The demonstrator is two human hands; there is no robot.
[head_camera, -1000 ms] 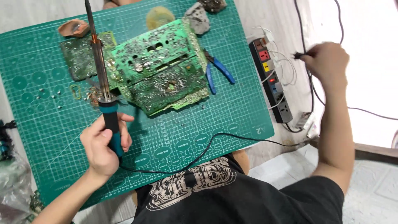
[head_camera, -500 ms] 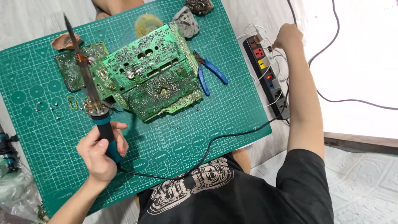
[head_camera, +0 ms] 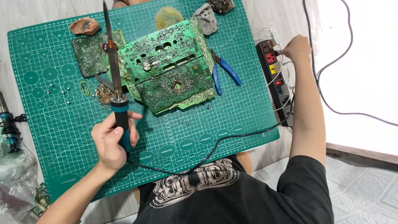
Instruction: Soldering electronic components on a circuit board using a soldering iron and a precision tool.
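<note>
My left hand (head_camera: 108, 142) grips the teal handle of a soldering iron (head_camera: 121, 118), whose long metal shaft points away from me over the left edge of a large corroded green circuit board (head_camera: 170, 79). The board lies on a green cutting mat (head_camera: 49, 124). The iron's black cord (head_camera: 215, 145) runs across the mat towards a black power strip (head_camera: 277, 83) on the right. My right hand (head_camera: 295, 47) is at the far end of that strip, fingers pinched on a plug at a socket.
A smaller green board (head_camera: 93, 54) lies left of the iron. Blue-handled pliers (head_camera: 224, 70) sit right of the large board. A yellow sponge (head_camera: 168, 16), grey lumps (head_camera: 206, 18) and a brown dish (head_camera: 85, 25) line the far edge. Plastic bags (head_camera: 16, 182) lie at the lower left.
My right hand carried the plug from out at the right down onto the far end of the power strip. The left hand kept its hold on the iron.
</note>
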